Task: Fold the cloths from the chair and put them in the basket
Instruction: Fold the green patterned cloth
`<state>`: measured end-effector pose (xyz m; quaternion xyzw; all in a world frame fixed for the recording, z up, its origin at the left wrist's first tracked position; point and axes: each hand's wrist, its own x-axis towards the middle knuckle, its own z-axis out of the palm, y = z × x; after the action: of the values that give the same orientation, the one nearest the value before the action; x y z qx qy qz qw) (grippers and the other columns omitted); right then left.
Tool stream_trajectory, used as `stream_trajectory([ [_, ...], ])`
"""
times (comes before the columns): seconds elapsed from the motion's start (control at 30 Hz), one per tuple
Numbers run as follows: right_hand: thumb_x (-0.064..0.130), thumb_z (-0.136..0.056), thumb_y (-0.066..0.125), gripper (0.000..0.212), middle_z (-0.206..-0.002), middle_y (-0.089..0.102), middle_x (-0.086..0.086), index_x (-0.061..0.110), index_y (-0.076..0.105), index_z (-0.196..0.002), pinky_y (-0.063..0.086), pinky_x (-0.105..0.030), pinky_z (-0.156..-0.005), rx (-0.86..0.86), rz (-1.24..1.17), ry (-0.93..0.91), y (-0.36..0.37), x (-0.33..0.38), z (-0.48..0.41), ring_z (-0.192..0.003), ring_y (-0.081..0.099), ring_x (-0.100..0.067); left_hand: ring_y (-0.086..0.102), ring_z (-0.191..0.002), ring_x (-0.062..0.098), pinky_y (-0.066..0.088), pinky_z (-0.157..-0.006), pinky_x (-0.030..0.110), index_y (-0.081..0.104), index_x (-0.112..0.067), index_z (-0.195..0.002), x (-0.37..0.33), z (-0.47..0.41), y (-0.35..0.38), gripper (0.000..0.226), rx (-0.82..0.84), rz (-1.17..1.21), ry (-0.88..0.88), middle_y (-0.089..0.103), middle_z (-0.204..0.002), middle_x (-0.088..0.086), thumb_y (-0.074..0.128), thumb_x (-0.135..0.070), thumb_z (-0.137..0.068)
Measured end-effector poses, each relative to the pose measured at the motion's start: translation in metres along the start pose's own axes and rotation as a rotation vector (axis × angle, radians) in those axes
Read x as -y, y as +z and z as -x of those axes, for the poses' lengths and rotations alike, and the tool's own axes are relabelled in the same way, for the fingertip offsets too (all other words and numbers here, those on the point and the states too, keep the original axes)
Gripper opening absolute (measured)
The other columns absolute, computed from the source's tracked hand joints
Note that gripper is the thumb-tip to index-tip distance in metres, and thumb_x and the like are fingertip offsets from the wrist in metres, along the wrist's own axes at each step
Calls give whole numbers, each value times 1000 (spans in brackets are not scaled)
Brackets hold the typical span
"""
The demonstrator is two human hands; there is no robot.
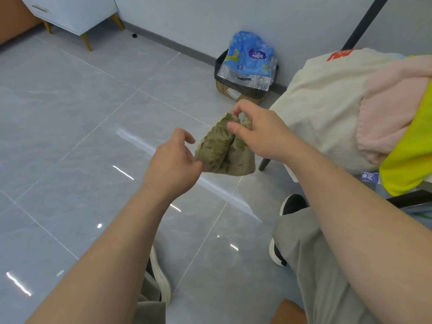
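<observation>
- Cream cloth (322, 108), a pink cloth (392, 108) and a yellow cloth (411, 160) are heaped on the chair (416, 198) at the right. The pink one is laid over the cream one, and the yellow one is draped at the near edge.
- A dark chair leg (264, 163) is seen under the heap, just behind the right wrist. A dark pole (364, 22) is slanted up past the wall behind.
- An olive cloth (225, 150) with a leaf pattern is held bunched in the air above the floor, left of the chair.
- Its top is pinched between thumb and fingers of the right hand (259, 132). Its lower left edge is gripped by the left hand (174, 157).
- A cardboard box (233, 92) lined with a black bag is set against the wall, and a blue plastic pack (250, 57) is stuffed into its top.
- Glossy grey tiles (70, 113) are laid across the floor. A white cabinet (74, 12) on wooden legs is placed in the far left corner.
</observation>
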<state>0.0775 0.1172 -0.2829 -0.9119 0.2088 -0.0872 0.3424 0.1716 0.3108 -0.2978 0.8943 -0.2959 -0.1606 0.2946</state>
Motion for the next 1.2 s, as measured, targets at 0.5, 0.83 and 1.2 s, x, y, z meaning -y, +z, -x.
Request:
stream_trajectory([
  [0.5,40,-93,64,21,-74,56,9,30,52,-107,39,-26,-60,188,51,-74,11,7,6,-71,53,-6,65,-74,13,53,-66,27,61,-20,-81,-13,-7,5,14,-116,197,-10,66,-77,-5,71,-26,-89],
  [0.83,12,-85,64,29,-102,63,0,20,69,-112,42,-25,-73,-93,44,409,-6,-27,-9,-92,58,-18,75,-76,20,58,-88,46,71,-14,-78,31,-23,-26,12,-157,562,-397,73,-81,7,71,-18,-89],
  [1.2,20,-95,63,7,-79,60,7,19,64,-88,43,-22,-61,-247,-288,367,-24,-23,-6,-72,55,-8,70,-71,14,58,-73,28,70,-23,-80,36,-16,-52,14,-381,672,-298,71,-83,2,67,-19,-93],
])
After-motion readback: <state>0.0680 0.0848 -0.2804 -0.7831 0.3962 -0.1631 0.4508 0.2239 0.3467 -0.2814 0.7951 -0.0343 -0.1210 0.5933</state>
